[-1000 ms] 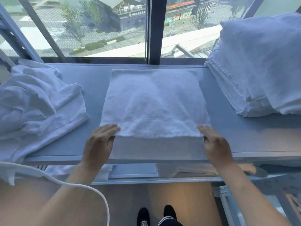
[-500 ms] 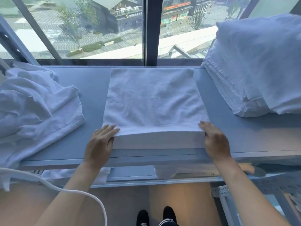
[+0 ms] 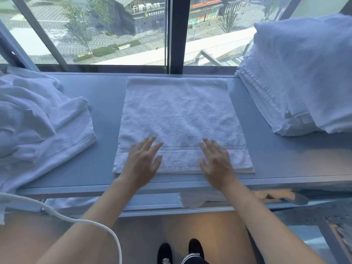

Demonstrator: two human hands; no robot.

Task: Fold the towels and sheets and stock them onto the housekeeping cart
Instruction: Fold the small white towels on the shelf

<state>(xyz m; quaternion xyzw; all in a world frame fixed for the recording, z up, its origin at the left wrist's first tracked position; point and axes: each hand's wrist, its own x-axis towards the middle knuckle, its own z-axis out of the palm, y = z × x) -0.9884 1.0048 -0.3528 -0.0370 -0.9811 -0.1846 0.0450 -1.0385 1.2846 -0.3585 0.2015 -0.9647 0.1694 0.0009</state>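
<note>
Grey table runs the width of the window; serves as the folding bench, at a height the standing person can reach across.

Right end: tall stack of folded linen, edges squared toward the table centre. Judged to be finished pieces parked within reach, awaiting the cart. No cart can be made out from this view.

Left end: loose heap of white cloth, rumpled, one part hanging over the near edge. Judged the unfolded supply, kept well apart from the finished stack so the two do not mix.

Centre: white towel, doubled into a near-square, lying flat between heap and stack, its woven border band close to the near edge. Layer edges line up at the front.

Left hand: fingers straight and spread, over the towel's near left part, holding nothing. Blurred, so contact cannot be confirmed; placement suits smoothing the top layer.

Right hand: same posture on the near right part, fingers spread, nothing grasped, also blurred.

White cable curves across the lower left, clear of the work.
</note>
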